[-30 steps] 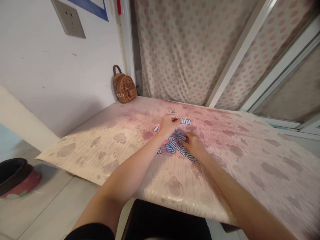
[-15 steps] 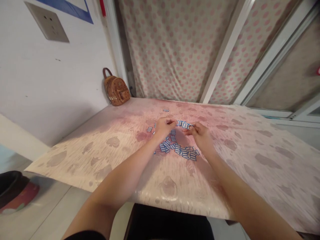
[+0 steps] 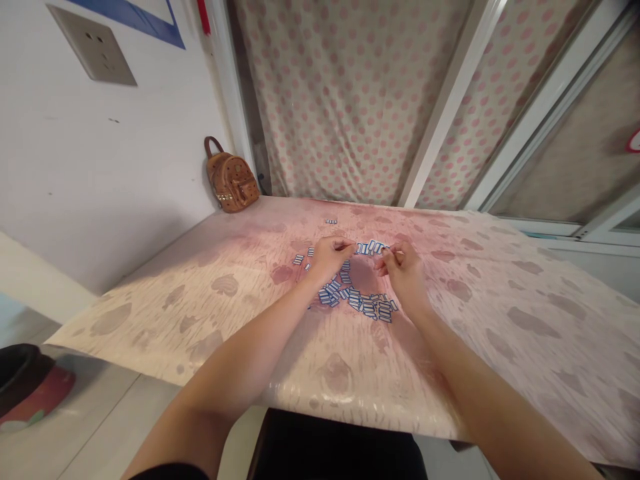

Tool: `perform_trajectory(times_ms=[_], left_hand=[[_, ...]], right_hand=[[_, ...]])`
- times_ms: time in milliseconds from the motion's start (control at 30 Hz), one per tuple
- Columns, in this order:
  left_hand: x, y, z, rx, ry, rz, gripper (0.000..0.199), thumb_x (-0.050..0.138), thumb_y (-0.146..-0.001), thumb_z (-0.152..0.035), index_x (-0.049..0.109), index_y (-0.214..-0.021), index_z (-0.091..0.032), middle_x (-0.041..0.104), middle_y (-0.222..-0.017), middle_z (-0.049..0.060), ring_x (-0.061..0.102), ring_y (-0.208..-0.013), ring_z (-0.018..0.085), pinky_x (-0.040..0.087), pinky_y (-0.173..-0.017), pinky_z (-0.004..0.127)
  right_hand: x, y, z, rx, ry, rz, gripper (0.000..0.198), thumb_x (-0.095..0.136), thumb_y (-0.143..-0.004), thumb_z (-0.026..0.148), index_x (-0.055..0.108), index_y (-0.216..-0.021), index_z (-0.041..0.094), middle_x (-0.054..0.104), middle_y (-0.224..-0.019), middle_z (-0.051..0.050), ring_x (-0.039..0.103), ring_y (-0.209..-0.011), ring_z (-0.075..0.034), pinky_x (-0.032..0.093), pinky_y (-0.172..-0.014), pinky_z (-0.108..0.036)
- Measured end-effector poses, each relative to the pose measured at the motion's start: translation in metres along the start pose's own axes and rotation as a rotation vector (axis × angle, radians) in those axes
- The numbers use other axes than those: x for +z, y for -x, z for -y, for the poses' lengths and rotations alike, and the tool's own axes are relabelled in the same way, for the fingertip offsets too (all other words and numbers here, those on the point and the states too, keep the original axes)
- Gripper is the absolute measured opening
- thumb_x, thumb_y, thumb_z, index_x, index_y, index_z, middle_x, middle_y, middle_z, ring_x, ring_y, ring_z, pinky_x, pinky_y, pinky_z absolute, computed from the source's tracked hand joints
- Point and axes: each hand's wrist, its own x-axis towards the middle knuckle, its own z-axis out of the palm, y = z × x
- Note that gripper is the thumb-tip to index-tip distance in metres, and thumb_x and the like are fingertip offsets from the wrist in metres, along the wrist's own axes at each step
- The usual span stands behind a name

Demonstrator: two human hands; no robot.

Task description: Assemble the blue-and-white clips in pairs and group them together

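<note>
A short row of small white tiles with blue edges [image 3: 373,247] lies between my two hands, with one tile sticking up crooked from the line. My left hand [image 3: 331,257] is closed, its fingertips pressed together at the row's left end. My right hand [image 3: 404,267] is curled at the right end, thumb and fingers against the last tiles; its grip is partly hidden. Nearer to me, a loose heap of the same tiles [image 3: 367,304] curves across the tablecloth. A few more tiles [image 3: 299,259] lie left of my left hand, which covers part of the scatter.
A tiny group of tiles [image 3: 331,221] sits farther back on the patterned tablecloth [image 3: 475,320]. A small brown backpack [image 3: 233,180] stands at the back left corner against the wall. A polka-dot curtain [image 3: 345,100] hangs behind the table.
The row between my hands has lost its even line, and one tile now tilts upward. My right hand has turned slightly and its fingers are more curled. My left hand has barely moved.
</note>
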Motion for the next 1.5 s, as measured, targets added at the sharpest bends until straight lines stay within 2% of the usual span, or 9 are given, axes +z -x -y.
perform_trajectory(times_ms=[133,333,467,567,733,867,967,1233,1500], left_hand=[[-0.003,-0.002,-0.001,-0.013,0.039,0.012,0.009,0.071,-0.077,-0.021,0.074,-0.076,-0.012,0.072,-0.072,0.003,0.064,-0.066,0.012,0.046,-0.064,0.021],[0.002,0.004,-0.006,0.063,0.057,0.139,0.014,0.074,-0.077,-0.026,0.078,-0.084,-0.014,0.078,-0.089,0.007,0.068,-0.081,0.015,0.049,-0.079,0.025],[0.005,0.004,-0.003,0.047,0.053,0.116,0.015,0.073,-0.077,-0.026,0.078,-0.083,-0.014,0.078,-0.086,0.007,0.068,-0.077,0.016,0.049,-0.075,0.025],[0.005,0.004,-0.002,0.054,0.04,0.083,0.016,0.072,-0.079,-0.027,0.078,-0.083,-0.013,0.077,-0.084,0.007,0.067,-0.075,0.016,0.049,-0.073,0.025],[0.004,0.005,-0.005,0.07,0.006,0.045,0.015,0.073,-0.079,-0.027,0.078,-0.082,-0.014,0.077,-0.084,0.007,0.068,-0.077,0.017,0.05,-0.072,0.025],[0.007,0.006,-0.005,0.079,0.005,0.034,0.017,0.075,-0.078,-0.03,0.077,-0.079,-0.013,0.076,-0.082,0.007,0.069,-0.075,0.017,0.05,-0.072,0.026],[0.01,0.007,-0.006,0.107,0.035,0.053,0.018,0.077,-0.078,-0.031,0.075,-0.081,-0.013,0.076,-0.084,0.008,0.069,-0.077,0.017,0.051,-0.074,0.027],[0.013,0.01,-0.007,0.077,0.138,0.076,0.024,0.072,-0.08,-0.013,0.07,-0.104,-0.013,0.077,-0.085,0.006,0.07,-0.075,0.014,0.051,-0.073,0.024],[0.016,0.01,-0.002,-0.006,0.173,0.058,0.013,0.076,-0.078,-0.02,0.076,-0.088,-0.012,0.078,-0.084,0.008,0.071,-0.075,0.016,0.054,-0.073,0.027]], right_hand=[[-0.006,-0.008,-0.007,-0.044,0.013,-0.106,0.023,0.058,-0.087,0.045,0.05,-0.082,0.024,0.064,-0.069,0.0,0.063,-0.064,-0.018,0.053,-0.066,-0.034],[-0.005,-0.014,-0.013,0.011,-0.061,0.075,0.019,0.061,-0.081,0.041,0.063,-0.081,0.022,0.068,-0.07,-0.002,0.065,-0.067,-0.019,0.053,-0.073,-0.037],[-0.003,-0.012,-0.01,0.018,-0.081,0.147,0.018,0.061,-0.081,0.038,0.065,-0.083,0.022,0.068,-0.071,-0.001,0.065,-0.067,-0.019,0.053,-0.074,-0.037],[-0.003,-0.011,-0.008,0.009,-0.106,0.107,0.026,0.06,-0.083,0.045,0.063,-0.093,0.022,0.067,-0.078,-0.001,0.065,-0.067,-0.019,0.054,-0.074,-0.037],[-0.003,-0.012,-0.005,-0.103,-0.082,0.069,0.026,0.061,-0.085,0.047,0.06,-0.097,0.025,0.065,-0.092,-0.003,0.064,-0.087,-0.02,0.052,-0.083,-0.036],[-0.001,-0.011,-0.002,-0.113,-0.039,0.111,0.018,0.063,-0.082,0.041,0.057,-0.085,0.024,0.061,-0.081,-0.001,0.06,-0.076,-0.019,0.048,-0.074,-0.034],[0.0,-0.009,-0.001,-0.111,-0.021,0.085,0.017,0.062,-0.081,0.038,0.054,-0.079,0.023,0.058,-0.074,0.0,0.057,-0.069,-0.017,0.045,-0.068,-0.032],[0.002,-0.01,-0.01,-0.134,-0.042,0.043,0.016,0.062,-0.082,0.036,0.053,-0.077,0.024,0.057,-0.07,0.002,0.055,-0.065,-0.017,0.043,-0.064,-0.032],[0.002,-0.009,-0.012,-0.12,-0.026,0.052,0.017,0.062,-0.085,0.038,0.054,-0.08,0.024,0.059,-0.073,0.001,0.058,-0.07,-0.018,0.045,-0.068,-0.033]])
